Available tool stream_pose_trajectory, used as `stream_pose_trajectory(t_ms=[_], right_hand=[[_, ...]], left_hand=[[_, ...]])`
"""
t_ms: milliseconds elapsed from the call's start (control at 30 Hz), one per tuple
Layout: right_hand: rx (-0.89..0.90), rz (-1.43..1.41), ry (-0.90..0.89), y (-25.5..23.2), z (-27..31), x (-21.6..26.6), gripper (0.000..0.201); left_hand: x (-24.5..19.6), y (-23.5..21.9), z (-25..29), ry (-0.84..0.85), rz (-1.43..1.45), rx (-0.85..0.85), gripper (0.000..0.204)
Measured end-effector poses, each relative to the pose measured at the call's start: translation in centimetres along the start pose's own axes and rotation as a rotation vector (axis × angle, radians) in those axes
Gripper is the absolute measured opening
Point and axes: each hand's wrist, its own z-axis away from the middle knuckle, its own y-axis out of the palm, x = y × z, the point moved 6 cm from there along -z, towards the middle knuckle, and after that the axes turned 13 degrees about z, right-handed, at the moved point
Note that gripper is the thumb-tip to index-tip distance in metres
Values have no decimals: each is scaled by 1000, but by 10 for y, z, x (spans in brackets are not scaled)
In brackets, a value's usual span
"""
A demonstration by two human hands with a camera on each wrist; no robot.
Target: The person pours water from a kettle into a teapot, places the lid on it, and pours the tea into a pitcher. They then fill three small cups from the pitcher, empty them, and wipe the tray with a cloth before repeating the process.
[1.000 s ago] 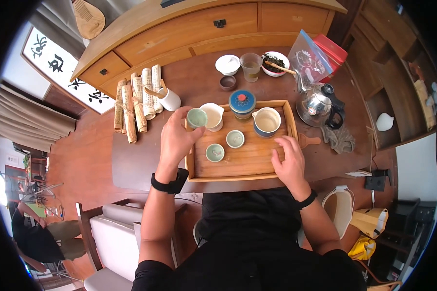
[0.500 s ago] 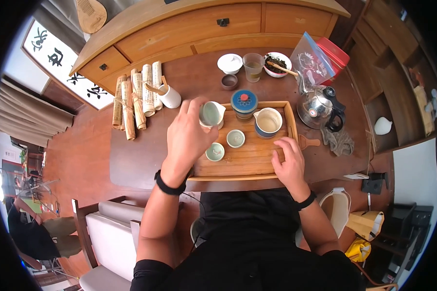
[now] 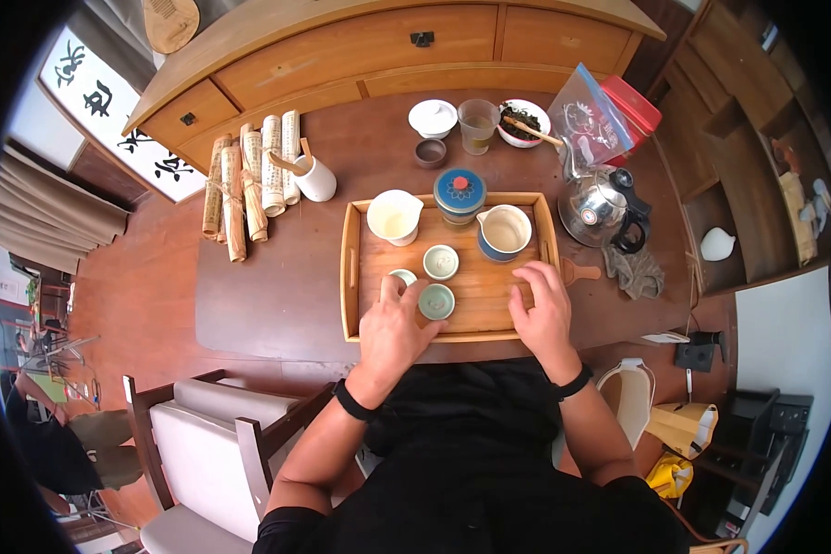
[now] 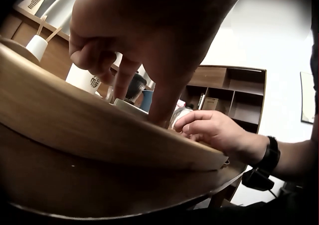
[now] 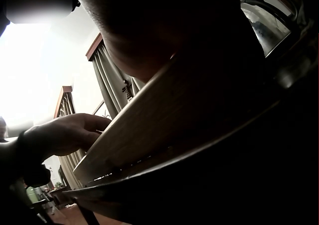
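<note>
My left hand (image 3: 392, 334) holds a small pale green teacup (image 3: 436, 302) between thumb and fingers, low over the front of the wooden tray (image 3: 349, 268). A second green teacup (image 3: 402, 276) is partly hidden behind those fingers, and a third teacup (image 3: 440, 262) stands just beyond. My right hand (image 3: 543, 309) holds nothing, its fingers loosely bent over the tray's right front corner. Toward the tray's back are a white pitcher (image 3: 395, 219) with pale yellowish liquid, a blue lidded jar (image 3: 460, 195) and a blue-and-cream spouted pitcher (image 3: 505, 233). The tray's side hides the cups in the left wrist view.
Bamboo scrolls (image 3: 249, 180) and a white tool holder (image 3: 316, 180) lie left of the tray. Behind it stand a white lidded bowl (image 3: 432, 118), a glass (image 3: 478, 126) and a bowl of tea leaves (image 3: 524, 124). A steel kettle (image 3: 598, 205) and a cloth (image 3: 637, 271) are at right.
My left hand has brought its teacup from over the white pitcher down to the tray's front, beside the two other cups. The right hand has stayed at the tray's right corner.
</note>
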Motion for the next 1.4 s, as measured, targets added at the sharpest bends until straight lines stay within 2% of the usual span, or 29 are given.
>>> stream_pose_trajectory(t_ms=[167,300,367,467,667,700,867,933,967,1100,1200,1267,1400], right_hand=[[-5,-7,11,1,1,-1,28],[-10,2,15,0,0,0,27],[-19,-2,13,-2,0,0,27],[-22,-13,13,-3,0,0,26],[-23,-23,6,-4,-1,1,26],[-20,-22,8,-3,0,1,26],[-28,-24,3,-3,1,1,25],[-31,-23,1,-3,0,1,25],[-25,-25,8,-3,0,0,25],[-17,-23,14,-2,1,-1,25],[-8,-25,20,-2,1,-1,24],[-7,-26,15,-1,1,-1,24],[-10,-21,0,-2,1,-1,24]], left_hand=[[-15,-9,-24,81,-53,-114,68],[-17,12,-52,93,-139,-112,67],[-9,24,-60,11,-159,-86,63],[-11,23,-60,11,-140,-84,58],[-19,-24,-46,18,13,-113,63],[-24,-40,-46,-40,39,-113,61],[-6,-88,-70,-23,30,-144,59],[-1,-96,-86,76,0,-164,60],[0,-96,-94,23,-9,-133,60],[2,-92,-115,-18,-24,-104,56],[3,-84,-124,14,-65,-65,57],[-6,-78,-125,143,-134,-41,58],[-18,-72,-124,209,-211,-26,58]])
